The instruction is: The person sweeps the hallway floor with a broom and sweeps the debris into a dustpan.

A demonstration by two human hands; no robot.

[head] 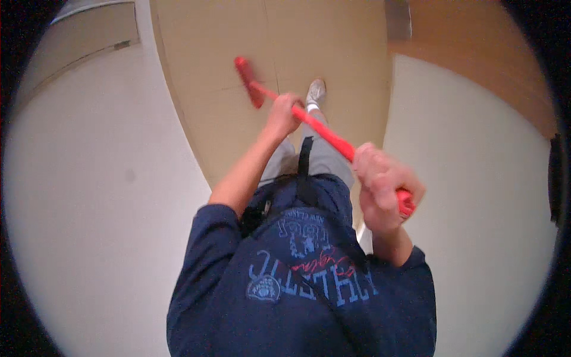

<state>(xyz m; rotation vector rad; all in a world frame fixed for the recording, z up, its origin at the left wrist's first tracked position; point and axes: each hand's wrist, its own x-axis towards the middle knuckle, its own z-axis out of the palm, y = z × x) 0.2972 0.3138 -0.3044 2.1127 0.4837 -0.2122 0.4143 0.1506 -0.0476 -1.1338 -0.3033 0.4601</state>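
Note:
A red broom runs slantwise across the head view, its long red handle [325, 133] passing in front of my legs. Near the handle's top end, my right hand [384, 183] is wrapped around it, and the tip pokes out past the fist. Lower down the shaft, my left hand [285, 115] grips it. The broom head [250, 82] is at floor level, ahead and to the left of my shoe [316, 93]. It looks blurred, and its bristles cannot be made out.
Beige tiled floor [330, 40] stretches ahead between a white wall [111, 147] on the left and a pale wall [459, 147] on the right. At the upper right is a brown wooden surface [473, 49]. A framed panel [93, 40] is at the upper left.

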